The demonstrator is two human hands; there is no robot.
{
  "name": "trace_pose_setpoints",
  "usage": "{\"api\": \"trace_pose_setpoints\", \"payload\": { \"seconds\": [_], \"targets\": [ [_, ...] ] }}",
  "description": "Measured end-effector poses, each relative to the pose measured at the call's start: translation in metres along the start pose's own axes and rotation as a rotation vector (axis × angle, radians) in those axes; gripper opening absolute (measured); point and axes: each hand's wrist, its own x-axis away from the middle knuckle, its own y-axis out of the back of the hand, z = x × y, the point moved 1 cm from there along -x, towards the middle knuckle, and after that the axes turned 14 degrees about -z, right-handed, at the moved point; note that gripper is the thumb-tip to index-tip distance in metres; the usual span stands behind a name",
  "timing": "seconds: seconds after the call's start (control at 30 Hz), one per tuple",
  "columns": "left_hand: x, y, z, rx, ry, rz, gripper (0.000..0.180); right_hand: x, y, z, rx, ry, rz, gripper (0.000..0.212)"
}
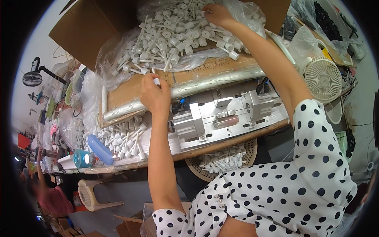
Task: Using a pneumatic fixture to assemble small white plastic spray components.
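Note:
My left hand (156, 94) is closed round a small white plastic piece (156, 81) with a round cap-like head, just above the near edge of the cardboard. Part of that piece is hidden by my fingers. Far off at the back, my right hand (218, 15) reaches into a big heap of white plastic pieces (173, 33), each a thin stem with a cylindrical head. Its fingertips are pinched together on one such piece, which is mostly covered. In front of the heap lies a metal fixture (213, 118) with two upright blocks and a small central holder.
A cardboard box (87, 31) lined with clear plastic holds the heap. More white pieces (126, 142) lie at the left of the bench. Below the bench edge sits a round basket (193, 168) of pieces. A fan (323, 79) stands at right; a blue case (99, 149) lies at left.

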Motion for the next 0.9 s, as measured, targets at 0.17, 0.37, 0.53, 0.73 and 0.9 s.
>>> {"api": "trace_pose_setpoints", "payload": {
  "seconds": [0.17, 0.37, 0.53, 0.73, 0.9],
  "targets": [
    [-0.004, 0.005, 0.005, 0.073, 0.077, 0.030, 0.016, 0.001, -0.009, 0.020, 0.269, 0.198, 0.413, 0.058],
    [-0.007, 0.008, 0.006, 0.227, 0.225, 0.016, 0.021, 0.029, -0.008, 0.050, 0.052, 0.112, 0.503, 0.062],
    [-0.005, 0.005, 0.006, 0.226, 0.268, -0.041, 0.024, 0.054, -0.007, 0.068, 0.072, 0.261, 0.443, 0.051],
    [-0.004, 0.000, 0.005, 0.193, 0.209, -0.046, 0.025, 0.063, -0.004, 0.077, -0.113, 0.253, 0.495, 0.047],
    [-0.005, -0.001, 0.004, 0.177, 0.164, -0.068, 0.024, 0.061, 0.029, 0.070, -0.170, 0.465, 0.183, 0.038]
  ]
}}
